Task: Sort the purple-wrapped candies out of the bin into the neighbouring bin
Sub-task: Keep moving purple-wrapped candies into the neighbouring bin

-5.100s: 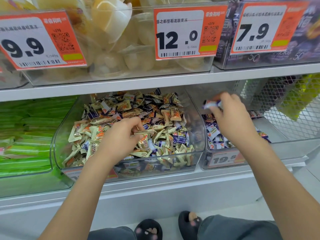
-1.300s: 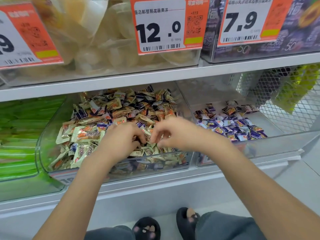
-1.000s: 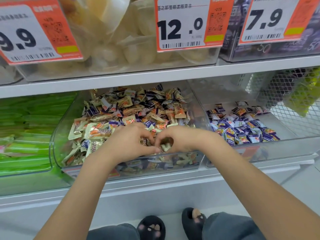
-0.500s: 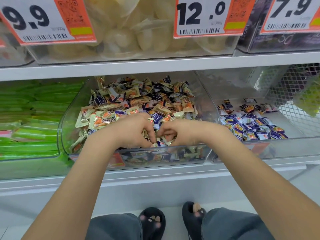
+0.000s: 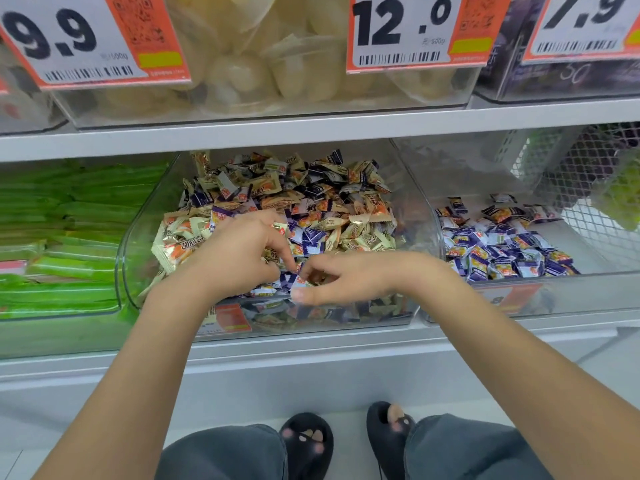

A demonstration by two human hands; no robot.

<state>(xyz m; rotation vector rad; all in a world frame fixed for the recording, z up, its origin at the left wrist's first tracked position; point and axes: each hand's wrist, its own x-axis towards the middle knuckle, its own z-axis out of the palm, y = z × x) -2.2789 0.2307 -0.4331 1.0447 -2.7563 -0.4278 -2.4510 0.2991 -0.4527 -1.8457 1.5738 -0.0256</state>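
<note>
Small purple-wrapped candies (image 5: 313, 241) lie scattered among cream ones in the heaped clear plastic bin (image 5: 420, 216), with more piled loosely in the neighbouring clear bin (image 5: 588, 282) at 3 o'clock.

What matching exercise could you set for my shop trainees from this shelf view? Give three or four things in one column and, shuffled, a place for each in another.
Things:
1. mixed candy bin
2. purple candies bin
3. green packs
4. 12.0 price tag

Places:
A. upper shelf, above the mixed candies
B. lower shelf, far left
C. lower shelf, middle, where both hands reach in
D. lower shelf, right of the middle bin

Pairs: 1-C, 2-D, 3-B, 4-A
</note>
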